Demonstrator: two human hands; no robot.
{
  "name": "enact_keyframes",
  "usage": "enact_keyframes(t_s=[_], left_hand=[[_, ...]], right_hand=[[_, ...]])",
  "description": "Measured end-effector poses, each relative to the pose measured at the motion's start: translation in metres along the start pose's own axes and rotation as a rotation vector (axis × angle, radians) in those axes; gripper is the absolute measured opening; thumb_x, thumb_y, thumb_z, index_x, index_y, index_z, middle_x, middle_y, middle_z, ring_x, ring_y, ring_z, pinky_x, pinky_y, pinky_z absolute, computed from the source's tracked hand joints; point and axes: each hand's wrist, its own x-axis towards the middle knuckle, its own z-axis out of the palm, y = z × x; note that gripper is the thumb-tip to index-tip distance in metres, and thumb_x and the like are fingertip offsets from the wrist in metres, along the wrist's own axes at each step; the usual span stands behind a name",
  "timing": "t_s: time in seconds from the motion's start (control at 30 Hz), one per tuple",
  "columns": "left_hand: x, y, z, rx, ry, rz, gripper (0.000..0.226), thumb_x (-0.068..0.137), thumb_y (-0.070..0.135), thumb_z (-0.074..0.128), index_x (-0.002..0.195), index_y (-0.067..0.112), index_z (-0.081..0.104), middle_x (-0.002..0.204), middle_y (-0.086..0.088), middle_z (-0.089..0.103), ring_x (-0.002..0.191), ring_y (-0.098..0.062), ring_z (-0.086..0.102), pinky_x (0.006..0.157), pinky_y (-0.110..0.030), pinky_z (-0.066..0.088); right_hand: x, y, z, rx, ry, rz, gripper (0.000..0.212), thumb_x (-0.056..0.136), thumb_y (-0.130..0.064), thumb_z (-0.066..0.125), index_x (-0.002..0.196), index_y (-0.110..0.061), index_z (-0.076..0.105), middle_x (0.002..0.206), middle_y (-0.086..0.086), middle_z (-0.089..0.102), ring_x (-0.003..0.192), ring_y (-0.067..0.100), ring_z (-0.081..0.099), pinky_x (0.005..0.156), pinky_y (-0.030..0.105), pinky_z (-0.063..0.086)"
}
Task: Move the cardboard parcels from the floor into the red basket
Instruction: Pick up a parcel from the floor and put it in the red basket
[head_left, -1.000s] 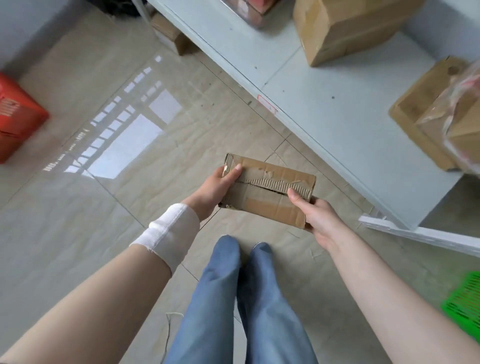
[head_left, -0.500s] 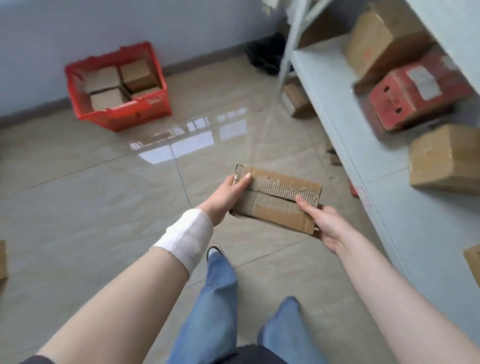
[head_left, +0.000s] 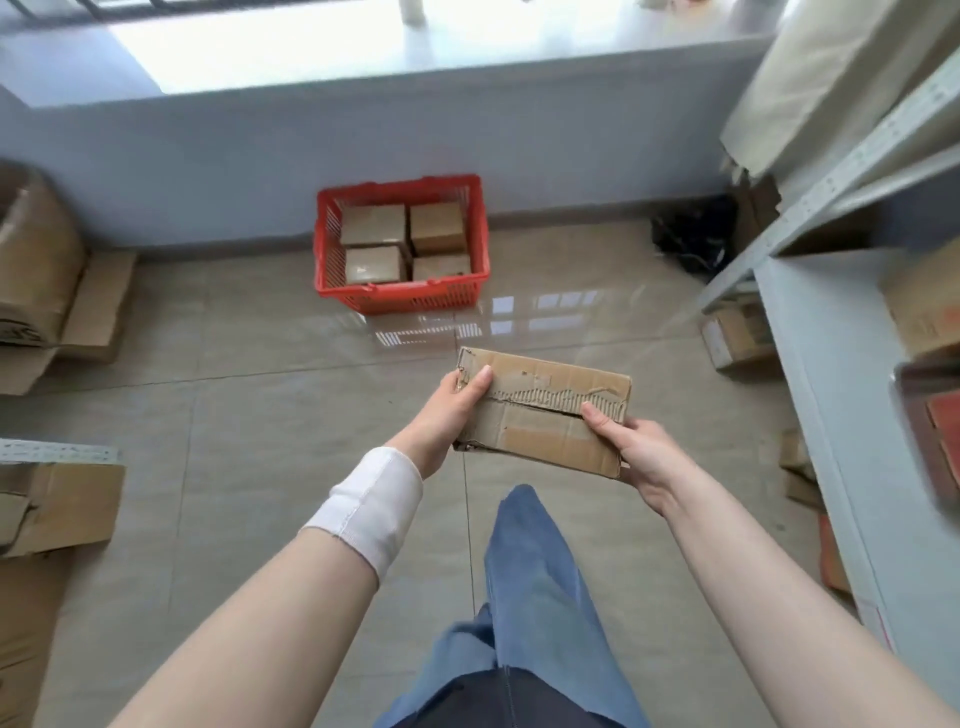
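I hold a flat cardboard parcel (head_left: 545, 410) with a torn top strip in both hands, at waist height over the tiled floor. My left hand (head_left: 447, 415) grips its left end, with a white band on that wrist. My right hand (head_left: 636, 449) grips its right lower corner. The red basket (head_left: 400, 299) stands on the floor ahead against the wall, a short way beyond the parcel. Several small cardboard parcels (head_left: 374, 226) lie inside it.
A grey metal shelf unit (head_left: 841, 364) with boxes runs along the right. A small box (head_left: 735, 335) and more cardboard lie at its foot. Larger cardboard boxes (head_left: 57, 499) sit on the left. A dark bundle (head_left: 693, 236) lies in the far right corner.
My view has swung left and up, so the red basket went from the left edge to straight ahead. Both hands kept hold of the parcel. I have stepped toward the basket.
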Motion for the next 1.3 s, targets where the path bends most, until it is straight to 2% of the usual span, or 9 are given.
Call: enact_keyframes(t_s=[0.2, 0.37, 0.5, 0.6, 0.73, 0.87, 1.07, 1.2, 1.3], left_hand=[[0.054, 0.063, -0.051, -0.124, 0.042, 0.018, 0.046, 0.094, 0.039, 0.048, 0.133, 0.015, 0.043, 0.122, -0.003, 0.062, 0.101, -0.017, 0.062, 0.078, -0.029, 0.052], [0.109, 0.111, -0.103, -0.184, 0.093, 0.007, 0.053, 0.093, 0.041, 0.051, 0.136, 0.012, 0.042, 0.129, -0.007, 0.060, 0.116, -0.021, 0.060, 0.100, -0.040, 0.048], [0.155, 0.150, -0.146, -0.179, 0.055, -0.001, 0.054, 0.092, 0.042, 0.051, 0.137, 0.014, 0.039, 0.131, -0.004, 0.058, 0.116, -0.018, 0.059, 0.099, -0.036, 0.048], [0.187, 0.175, -0.175, -0.158, 0.057, -0.034, 0.073, 0.086, 0.050, 0.056, 0.143, 0.014, 0.030, 0.140, -0.006, 0.050, 0.119, -0.018, 0.056, 0.102, -0.037, 0.047], [0.230, 0.200, -0.198, -0.158, 0.050, -0.088, 0.056, 0.091, 0.042, 0.052, 0.138, 0.014, 0.037, 0.130, -0.005, 0.057, 0.103, -0.014, 0.060, 0.078, -0.027, 0.052], [0.278, 0.219, -0.209, -0.096, 0.048, -0.159, 0.059, 0.090, 0.052, 0.049, 0.137, 0.018, 0.036, 0.129, -0.003, 0.056, 0.111, -0.019, 0.058, 0.074, -0.030, 0.051], [0.379, 0.207, -0.221, -0.040, 0.110, -0.237, 0.084, 0.069, 0.080, 0.044, 0.132, 0.025, 0.045, 0.128, 0.004, 0.055, 0.118, -0.015, 0.053, 0.103, -0.039, 0.042], [0.448, 0.166, -0.231, -0.120, 0.144, -0.295, 0.064, 0.081, 0.056, 0.054, 0.132, 0.020, 0.042, 0.128, -0.001, 0.054, 0.115, -0.016, 0.053, 0.101, -0.038, 0.043], [0.499, 0.133, -0.243, -0.169, 0.158, -0.293, 0.046, 0.090, 0.032, 0.055, 0.132, 0.020, 0.038, 0.118, 0.000, 0.054, 0.104, -0.012, 0.053, 0.086, -0.030, 0.045]], right_hand=[[0.058, -0.085, 0.055, -0.095, -0.054, -0.006, 0.031, 0.082, -0.030, 0.066, 0.105, -0.011, 0.058, 0.082, -0.003, 0.064, 0.073, 0.008, 0.060, 0.061, 0.022, 0.047], [0.115, -0.149, 0.109, -0.163, -0.102, -0.011, 0.044, 0.080, -0.031, 0.067, 0.113, -0.004, 0.061, 0.093, 0.002, 0.068, 0.081, 0.013, 0.064, 0.079, 0.029, 0.053], [0.157, -0.188, 0.149, -0.157, -0.092, -0.035, 0.048, 0.079, -0.030, 0.068, 0.118, -0.004, 0.059, 0.105, 0.007, 0.068, 0.087, 0.016, 0.064, 0.086, 0.034, 0.051], [0.186, -0.214, 0.176, -0.154, -0.102, -0.022, 0.048, 0.079, -0.028, 0.068, 0.118, -0.003, 0.058, 0.111, 0.010, 0.067, 0.095, 0.020, 0.063, 0.094, 0.038, 0.049], [0.226, -0.240, 0.197, -0.162, -0.100, -0.017, 0.048, 0.078, -0.028, 0.069, 0.118, -0.002, 0.058, 0.108, 0.010, 0.067, 0.094, 0.019, 0.063, 0.086, 0.032, 0.051], [0.273, -0.259, 0.204, -0.185, -0.102, 0.012, 0.053, 0.076, -0.030, 0.071, 0.120, -0.005, 0.057, 0.111, 0.006, 0.067, 0.098, 0.018, 0.063, 0.084, 0.031, 0.051], [0.368, -0.266, 0.208, -0.291, -0.145, 0.001, 0.062, 0.074, -0.021, 0.075, 0.128, -0.009, 0.047, 0.122, 0.004, 0.062, 0.109, 0.014, 0.059, 0.080, 0.020, 0.047], [0.442, -0.250, 0.214, -0.369, -0.178, 0.023, 0.067, 0.076, -0.026, 0.073, 0.134, -0.013, 0.044, 0.130, 0.001, 0.057, 0.118, 0.011, 0.053, 0.088, 0.018, 0.041], [0.501, -0.234, 0.220, -0.408, -0.209, 0.074, 0.075, 0.074, -0.058, 0.061, 0.136, -0.018, 0.045, 0.133, -0.004, 0.056, 0.121, 0.008, 0.049, 0.102, 0.024, 0.033]])
